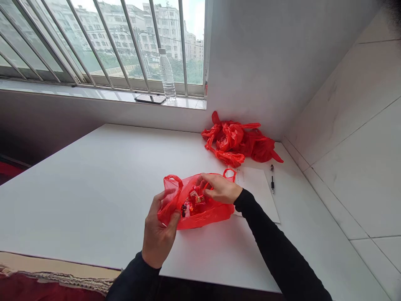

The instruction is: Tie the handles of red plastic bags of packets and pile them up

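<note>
This looks like an ordinary lived-in room, most likely in a home, set high enough to look out over a town. Slim silver metal bars [183,46] cross a wide window, and pale multi-storey buildings [171,27] stand beyond it. A clear plastic water bottle [167,79] and a flat dark phone [148,99] rest on the glossy white sill [106,95]. A broad, smooth white tabletop [78,188] fills the corner between a plain greyish painted wall [266,62] and a wall of large pale tiles [351,146]. Dark red fringed cloth [40,288] at lower left seems a household textile, though it is cut off by the edge.
</note>
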### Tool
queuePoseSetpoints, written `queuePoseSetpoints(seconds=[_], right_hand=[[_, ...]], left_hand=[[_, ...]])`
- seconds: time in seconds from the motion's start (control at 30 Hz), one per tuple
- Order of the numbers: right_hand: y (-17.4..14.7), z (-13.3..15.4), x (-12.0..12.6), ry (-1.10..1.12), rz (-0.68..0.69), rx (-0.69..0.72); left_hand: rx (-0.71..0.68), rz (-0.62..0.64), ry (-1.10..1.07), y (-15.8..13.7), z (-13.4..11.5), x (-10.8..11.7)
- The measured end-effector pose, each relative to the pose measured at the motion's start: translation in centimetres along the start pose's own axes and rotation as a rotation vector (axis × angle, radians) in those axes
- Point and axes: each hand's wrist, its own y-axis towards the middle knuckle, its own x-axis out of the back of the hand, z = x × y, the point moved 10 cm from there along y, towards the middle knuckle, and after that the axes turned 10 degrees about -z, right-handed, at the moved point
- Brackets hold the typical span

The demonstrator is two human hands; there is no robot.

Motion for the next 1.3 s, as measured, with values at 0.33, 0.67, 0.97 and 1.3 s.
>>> queuePoseSetpoints(seconds=[0.33, 0.67, 0.97, 1.3], right_hand=[[-0.7, 1.6, 1.6, 0.332, 0.02, 0.005], [-1.5, 3.1, 2.4, 0.508, 0.069, 0.037], [-1.5, 3.4, 2.2, 0.538, 0.092, 0.053], [-0.9, 4.4, 1.6, 0.497, 0.014, 0.085]], left_hand=[[-0.24, 0.061, 0.025, -0.9, -1.4, -1.2], [-0.254, 0.143, 0.113, -1.0, -1.8, -2.3], [-0.203, 0.092, 0.174, -0.7, -0.7, -2.2], [-0.164, 0.074, 0.071, -0.7, -1.2, -2.1]])
